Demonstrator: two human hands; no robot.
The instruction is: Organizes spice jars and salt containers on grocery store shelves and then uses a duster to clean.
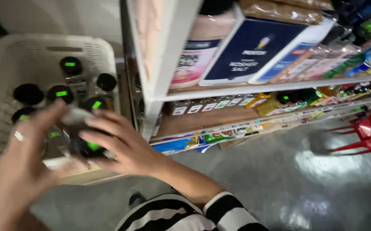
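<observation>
Striped sleeve sits closest to the lens, leading up to the right hand, which is curled around a small dark-capped jar; the fingers wrap its far side and the grip looks closed but loose. Left hand, wearing a ring, has its fingers spread about half open, with the fingertips touching the same jar from the opposite side. Motion blur hides the exact contact.

Position: the jar lies between the two hands, above the near rim of a white plastic basket. More jars with black caps and green stickers stand upright in the basket just beyond the fingertips.

Orientation: the held jar appears tipped, its long axis running from upper left near the left fingertips down to the capped end by the right palm; the green-stickered cap faces the camera and slightly downward. This is uncertain owing to blur.

Risks, as a judgement: a shared, loose two-handed hold on a tilted glass jar could let it slip onto the floor or knock against the standing jars. The shelf edge, just beside the right knuckles, could be struck.
</observation>
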